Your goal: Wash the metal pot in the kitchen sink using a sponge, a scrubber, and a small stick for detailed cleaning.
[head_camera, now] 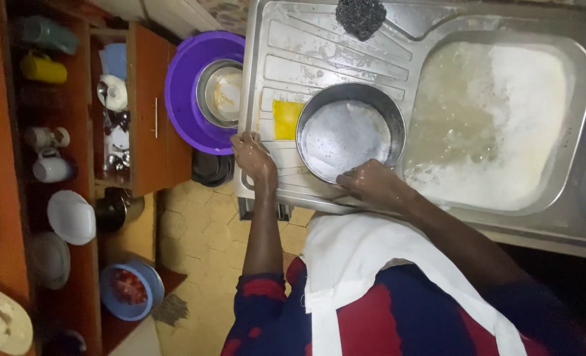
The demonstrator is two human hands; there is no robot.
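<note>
A round metal pan (349, 131) with soapy water in it sits on the steel drainboard (319, 53) of the sink. My right hand (370, 183) rests on the pan's near rim, wet with suds. My left hand (253, 155) lies flat on the drainboard's left edge, holding nothing, fingers spread. A yellow sponge (286, 118) lies between my left hand and the pan, touching the pan's left side.
The sink basin (497, 125) on the right is full of foamy water. A dark scouring pad (361, 16) lies at the drainboard's far edge. A purple basin (186, 92) holding a metal bowl (221, 93) stands left of the sink. Shelves with cups and plates (71, 216) line the left.
</note>
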